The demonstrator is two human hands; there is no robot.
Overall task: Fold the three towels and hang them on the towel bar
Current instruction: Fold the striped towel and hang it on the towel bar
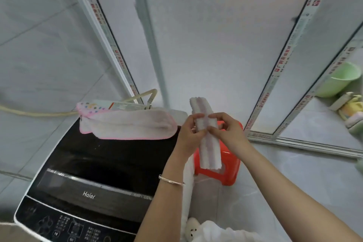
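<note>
A white towel with a purple stripe (pixel 208 151) is folded into a long narrow strip and held upright in front of me. My left hand (pixel 191 131) pinches its left edge and my right hand (pixel 225 129) pinches its right edge, near the middle of the strip. A folded white towel with pink trim (pixel 127 124) lies across the back of the washing machine's black lid (pixel 110 155). Behind it a dotted pink-edged cloth (pixel 90 107) shows partly. No towel bar is in view.
A red plastic stool (pixel 222 171) stands on the floor right of the washing machine, below the held towel. A beige hose (pixel 39 113) runs along the left wall. Sliding door frames (pixel 275 84) rise behind. A green basin (pixel 337 80) and toiletries sit at far right.
</note>
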